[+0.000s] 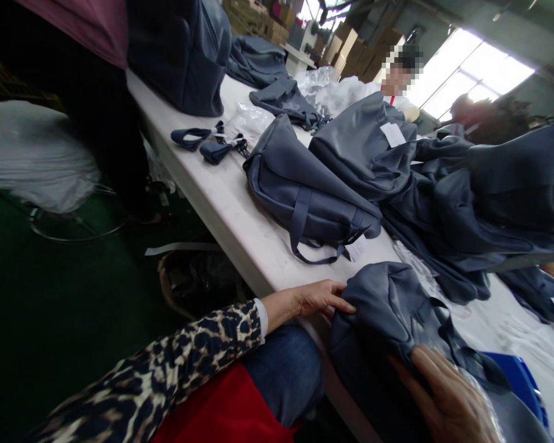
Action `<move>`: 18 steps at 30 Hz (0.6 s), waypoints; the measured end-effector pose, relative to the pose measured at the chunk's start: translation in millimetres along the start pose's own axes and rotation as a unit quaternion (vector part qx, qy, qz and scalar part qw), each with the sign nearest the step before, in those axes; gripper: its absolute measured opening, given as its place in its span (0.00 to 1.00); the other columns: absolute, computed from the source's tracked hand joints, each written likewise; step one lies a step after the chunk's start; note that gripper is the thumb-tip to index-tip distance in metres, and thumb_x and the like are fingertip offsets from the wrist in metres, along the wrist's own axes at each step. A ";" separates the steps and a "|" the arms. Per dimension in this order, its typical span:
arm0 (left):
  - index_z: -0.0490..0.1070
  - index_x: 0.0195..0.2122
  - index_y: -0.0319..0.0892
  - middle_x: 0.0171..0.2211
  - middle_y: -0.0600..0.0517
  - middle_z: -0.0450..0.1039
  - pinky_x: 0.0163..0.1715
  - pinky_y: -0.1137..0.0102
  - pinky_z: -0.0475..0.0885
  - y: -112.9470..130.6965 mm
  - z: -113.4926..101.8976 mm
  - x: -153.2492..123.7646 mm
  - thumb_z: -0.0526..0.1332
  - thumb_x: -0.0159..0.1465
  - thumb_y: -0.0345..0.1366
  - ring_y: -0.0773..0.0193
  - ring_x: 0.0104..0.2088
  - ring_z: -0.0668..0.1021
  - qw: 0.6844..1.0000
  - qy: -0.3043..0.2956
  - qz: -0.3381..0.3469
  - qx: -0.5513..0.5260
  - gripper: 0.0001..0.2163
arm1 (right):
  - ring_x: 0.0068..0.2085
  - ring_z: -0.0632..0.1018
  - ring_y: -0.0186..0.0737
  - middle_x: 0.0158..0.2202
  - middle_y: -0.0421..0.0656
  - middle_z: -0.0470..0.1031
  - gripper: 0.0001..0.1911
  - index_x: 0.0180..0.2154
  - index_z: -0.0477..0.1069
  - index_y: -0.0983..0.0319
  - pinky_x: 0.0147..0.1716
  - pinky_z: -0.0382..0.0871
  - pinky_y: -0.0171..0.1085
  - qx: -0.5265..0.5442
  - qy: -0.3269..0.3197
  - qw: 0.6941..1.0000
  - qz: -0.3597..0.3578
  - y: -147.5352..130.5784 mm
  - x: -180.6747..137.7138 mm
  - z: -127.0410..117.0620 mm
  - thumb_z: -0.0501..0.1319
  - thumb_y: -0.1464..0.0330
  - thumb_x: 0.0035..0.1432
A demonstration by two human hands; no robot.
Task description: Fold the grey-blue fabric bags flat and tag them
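My left hand (pixel 321 299), out of a leopard-print sleeve, rests at the table's near edge with its fingers stretched flat against the side of a grey-blue bag (pixel 383 307). My right hand (pixel 447 397) lies on the same bag lower down, fingers spread over the fabric and partly blurred; clear plastic film shows beside it. The bag hangs over the table edge onto my lap.
A white table (pixel 231 209) runs away from me. On it lie a flat grey-blue bag with straps (pixel 305 191), a heap of more bags (pixel 480 197), loose straps (pixel 207 141) and plastic wrap (pixel 332 92). Another person sits at the far end. A blue bin (pixel 521 375) is at right.
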State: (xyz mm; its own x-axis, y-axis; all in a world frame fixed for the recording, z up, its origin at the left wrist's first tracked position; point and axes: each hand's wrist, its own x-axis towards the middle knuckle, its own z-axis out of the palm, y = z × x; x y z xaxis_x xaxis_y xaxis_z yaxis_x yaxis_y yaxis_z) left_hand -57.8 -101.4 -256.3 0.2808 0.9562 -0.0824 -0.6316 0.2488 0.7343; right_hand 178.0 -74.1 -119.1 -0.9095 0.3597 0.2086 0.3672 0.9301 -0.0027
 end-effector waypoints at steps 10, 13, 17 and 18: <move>0.74 0.42 0.41 0.34 0.54 0.75 0.28 0.74 0.68 0.4 10.3 11.4 0.72 0.44 0.38 0.69 0.29 0.75 0.997 0.072 0.009 -0.004 0.22 | 0.38 0.78 0.48 0.38 0.48 0.77 0.20 0.41 0.70 0.59 0.32 0.70 0.41 -0.157 0.111 0.977 0.095 -19.3 -5.8 3.2 0.52 0.50 0.66; 0.75 0.42 0.41 0.35 0.54 0.76 0.29 0.75 0.67 -3.1 10.8 14.4 0.73 0.45 0.39 0.70 0.29 0.75 0.997 0.064 0.013 -0.035 0.22 | 0.43 0.78 0.50 0.44 0.49 0.78 0.12 0.46 0.70 0.60 0.45 0.70 0.47 -0.147 0.257 0.952 0.072 -50.7 -12.6 14.5 0.62 0.62 0.62; 0.75 0.39 0.40 0.33 0.54 0.76 0.29 0.75 0.66 -12.4 13.6 20.0 0.74 0.45 0.39 0.71 0.27 0.75 0.993 0.052 0.007 -0.104 0.21 | 0.36 0.80 0.45 0.40 0.51 0.78 0.20 0.54 0.68 0.64 0.35 0.73 0.40 -0.086 0.180 0.970 0.135 -71.6 -20.8 57.8 0.55 0.59 0.68; 0.75 0.39 0.39 0.32 0.54 0.76 0.29 0.74 0.67 -14.4 13.7 21.0 0.74 0.45 0.38 0.71 0.27 0.75 0.991 0.047 0.005 -0.124 0.20 | 0.35 0.80 0.46 0.40 0.53 0.78 0.26 0.57 0.66 0.66 0.32 0.72 0.40 -0.106 0.163 0.966 0.171 -70.1 -21.9 69.1 0.51 0.55 0.68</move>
State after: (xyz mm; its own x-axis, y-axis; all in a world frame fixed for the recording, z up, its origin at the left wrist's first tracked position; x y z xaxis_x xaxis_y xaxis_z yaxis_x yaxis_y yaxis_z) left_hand -32.9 -87.0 -259.3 0.2133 0.9660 -0.1464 -0.7955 0.2587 0.5479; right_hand 158.7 -142.0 -191.1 -0.6299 0.5690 0.5286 0.6991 0.7119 0.0668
